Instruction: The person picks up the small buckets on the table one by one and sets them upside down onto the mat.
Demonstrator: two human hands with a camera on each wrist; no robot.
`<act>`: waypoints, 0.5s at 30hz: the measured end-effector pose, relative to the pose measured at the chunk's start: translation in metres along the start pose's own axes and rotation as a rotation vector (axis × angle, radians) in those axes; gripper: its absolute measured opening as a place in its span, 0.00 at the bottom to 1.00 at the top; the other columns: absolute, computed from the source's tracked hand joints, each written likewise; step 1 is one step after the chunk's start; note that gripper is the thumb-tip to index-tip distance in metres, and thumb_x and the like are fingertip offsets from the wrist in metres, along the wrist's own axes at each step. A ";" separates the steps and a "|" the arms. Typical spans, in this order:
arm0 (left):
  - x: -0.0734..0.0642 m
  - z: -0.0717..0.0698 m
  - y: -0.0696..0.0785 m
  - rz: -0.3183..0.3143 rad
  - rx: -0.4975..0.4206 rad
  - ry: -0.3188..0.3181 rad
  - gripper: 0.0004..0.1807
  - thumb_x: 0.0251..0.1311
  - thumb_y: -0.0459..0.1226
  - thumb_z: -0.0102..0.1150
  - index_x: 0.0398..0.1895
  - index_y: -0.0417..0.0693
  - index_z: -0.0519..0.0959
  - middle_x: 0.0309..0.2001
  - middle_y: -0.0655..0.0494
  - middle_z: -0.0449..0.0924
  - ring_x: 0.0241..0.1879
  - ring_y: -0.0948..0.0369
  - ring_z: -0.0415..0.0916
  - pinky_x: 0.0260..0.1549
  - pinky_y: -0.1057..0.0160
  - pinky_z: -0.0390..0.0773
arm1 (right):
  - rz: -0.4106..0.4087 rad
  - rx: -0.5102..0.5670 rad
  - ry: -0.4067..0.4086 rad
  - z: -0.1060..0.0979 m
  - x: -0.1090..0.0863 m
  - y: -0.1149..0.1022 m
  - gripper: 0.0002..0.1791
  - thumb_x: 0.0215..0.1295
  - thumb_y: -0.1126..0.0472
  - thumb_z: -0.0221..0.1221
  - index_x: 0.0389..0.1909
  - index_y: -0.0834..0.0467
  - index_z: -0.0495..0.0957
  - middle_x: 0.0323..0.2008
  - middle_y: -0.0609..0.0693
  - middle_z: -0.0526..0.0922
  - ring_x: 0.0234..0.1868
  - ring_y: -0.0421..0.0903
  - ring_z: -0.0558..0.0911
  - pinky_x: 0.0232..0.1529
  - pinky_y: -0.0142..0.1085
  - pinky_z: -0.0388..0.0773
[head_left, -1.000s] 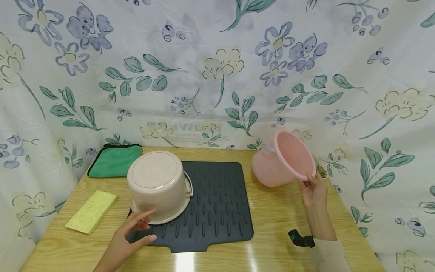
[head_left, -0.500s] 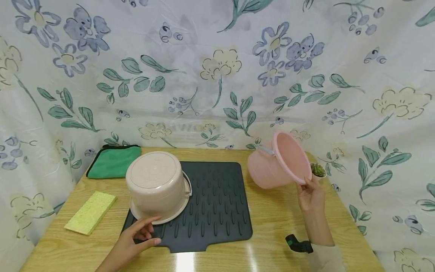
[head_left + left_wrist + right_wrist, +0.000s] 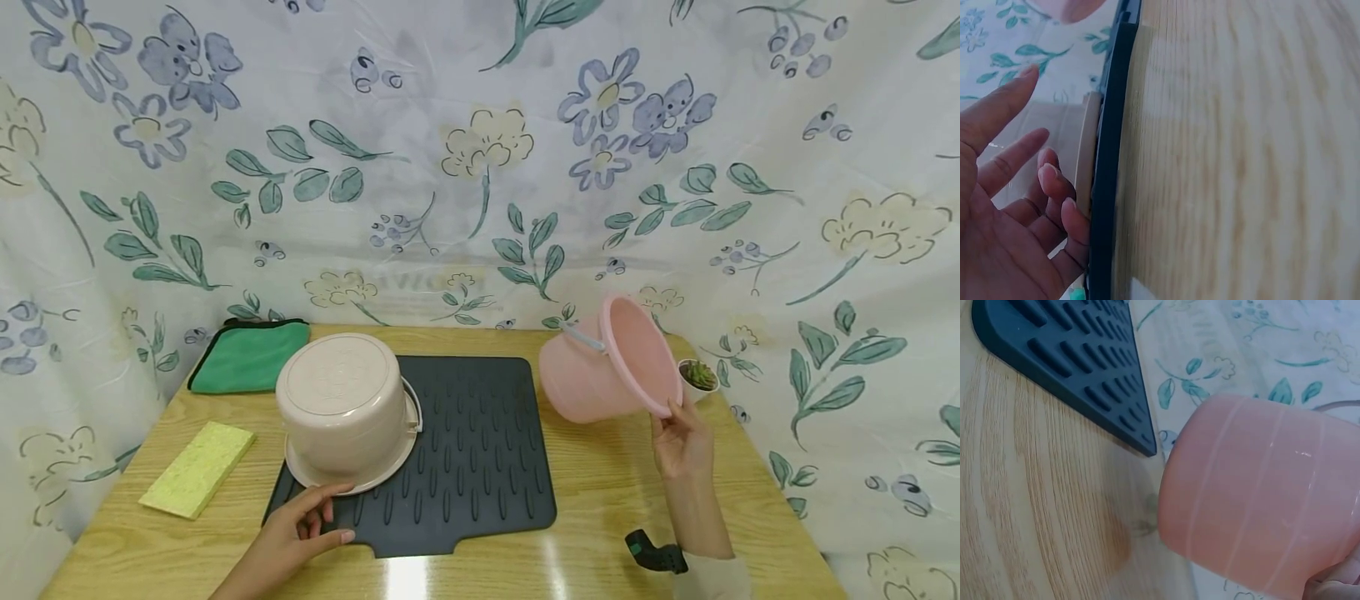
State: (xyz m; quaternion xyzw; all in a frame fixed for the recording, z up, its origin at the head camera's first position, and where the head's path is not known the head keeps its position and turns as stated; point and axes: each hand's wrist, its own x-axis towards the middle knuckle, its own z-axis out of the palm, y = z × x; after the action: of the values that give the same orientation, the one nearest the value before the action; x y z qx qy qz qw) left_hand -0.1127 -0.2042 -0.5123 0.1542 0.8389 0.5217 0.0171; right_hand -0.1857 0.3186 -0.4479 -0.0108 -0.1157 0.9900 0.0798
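Note:
My right hand (image 3: 682, 442) grips the lower rim of a pink bucket (image 3: 581, 379), thumb and fingers on either side of it. The bucket is tilted, its mouth facing right and its pale handle across the side. In the right wrist view the pink bucket (image 3: 1254, 494) hangs over the table, with my hand at the lower right corner. A beige bucket (image 3: 341, 400) stands upside down on the dark ridged mat (image 3: 480, 442). Beside its near rim rests my left hand (image 3: 296, 525), fingers loosely bent and holding nothing. The left wrist view shows that hand (image 3: 1022, 212) at the mat's edge.
A yellow sponge (image 3: 198, 468) lies left of the mat, with a green cloth (image 3: 251, 357) behind it. The small potted plant (image 3: 697, 379) stands right of the pink bucket. A floral curtain (image 3: 450, 167) closes off the back of the wooden table (image 3: 600, 500).
My right hand has moved the pink bucket left and slightly down, uncovering the potted plant. The left hand has shifted slightly right and down along the beige bucket's near rim.

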 end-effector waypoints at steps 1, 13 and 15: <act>0.000 0.000 0.000 -0.003 0.011 0.000 0.27 0.55 0.34 0.71 0.59 0.42 0.77 0.33 0.56 0.68 0.21 0.68 0.64 0.19 0.68 0.68 | 0.003 0.007 -0.007 -0.001 -0.001 0.000 0.22 0.73 0.77 0.40 0.62 0.65 0.73 0.47 0.62 0.81 0.36 0.54 0.84 0.41 0.41 0.85; 0.001 0.000 -0.007 0.096 0.116 -0.022 0.29 0.49 0.38 0.75 0.57 0.43 0.78 0.33 0.59 0.66 0.21 0.73 0.60 0.19 0.70 0.67 | 0.032 0.068 0.013 -0.006 -0.009 0.005 0.16 0.73 0.76 0.41 0.55 0.69 0.73 0.43 0.62 0.81 0.39 0.55 0.84 0.42 0.42 0.85; 0.002 0.000 -0.008 0.083 0.139 -0.034 0.30 0.49 0.39 0.75 0.57 0.44 0.78 0.34 0.60 0.65 0.21 0.74 0.60 0.19 0.70 0.67 | 0.036 0.084 0.019 -0.007 -0.011 0.006 0.17 0.73 0.76 0.42 0.56 0.69 0.73 0.44 0.62 0.81 0.38 0.55 0.85 0.41 0.43 0.85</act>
State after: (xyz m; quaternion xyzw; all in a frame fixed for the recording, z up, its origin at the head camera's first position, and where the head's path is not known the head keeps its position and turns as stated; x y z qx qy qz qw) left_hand -0.1163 -0.2071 -0.5188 0.1985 0.8655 0.4599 -0.0012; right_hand -0.1756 0.3131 -0.4558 -0.0191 -0.0733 0.9951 0.0633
